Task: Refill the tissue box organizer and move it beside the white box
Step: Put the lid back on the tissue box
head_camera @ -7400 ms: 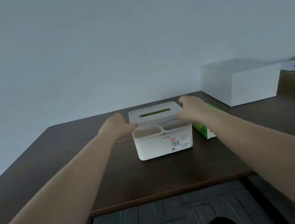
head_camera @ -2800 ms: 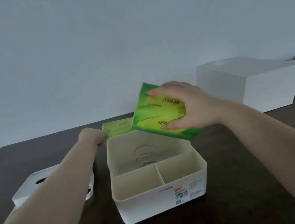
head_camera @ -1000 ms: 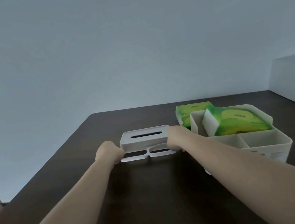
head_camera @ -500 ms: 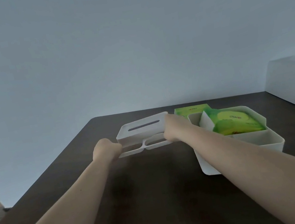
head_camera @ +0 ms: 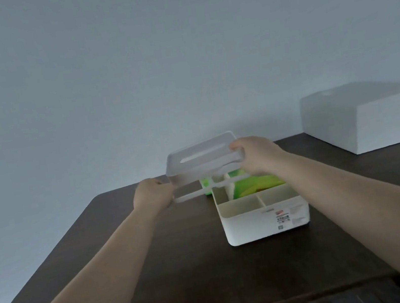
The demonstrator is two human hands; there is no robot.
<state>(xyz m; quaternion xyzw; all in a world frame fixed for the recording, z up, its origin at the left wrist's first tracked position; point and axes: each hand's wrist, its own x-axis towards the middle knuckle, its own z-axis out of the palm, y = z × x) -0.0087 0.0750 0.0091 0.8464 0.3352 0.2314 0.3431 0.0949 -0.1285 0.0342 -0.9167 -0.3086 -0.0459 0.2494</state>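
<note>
The lid (head_camera: 204, 161) is being gripped at its ends by the left hand (head_camera: 151, 194) and right hand (head_camera: 257, 154), held tilted above and left of the organizer (head_camera: 263, 216), which is sitting well left of the white box (head_camera: 366, 115).

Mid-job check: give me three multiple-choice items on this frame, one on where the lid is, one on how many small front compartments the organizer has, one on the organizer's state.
1. Where is the lid?
A. Flat on the table
B. Held in the air by both hands, left of and above the organizer
C. On the white box

2. How many small front compartments does the organizer show?
A. Two
B. Four
C. None

3. What state is the organizer in?
A. Closed and empty
B. Open, with a green tissue pack inside
C. Tipped on its side

Answers:
1 B: the left hand and right hand grip its two ends clear of the table.
2 A: one divider splits the front strip in two.
3 B: the top is uncovered and the green tissue pack sits in the back section; the white box stands apart, far right.
</note>
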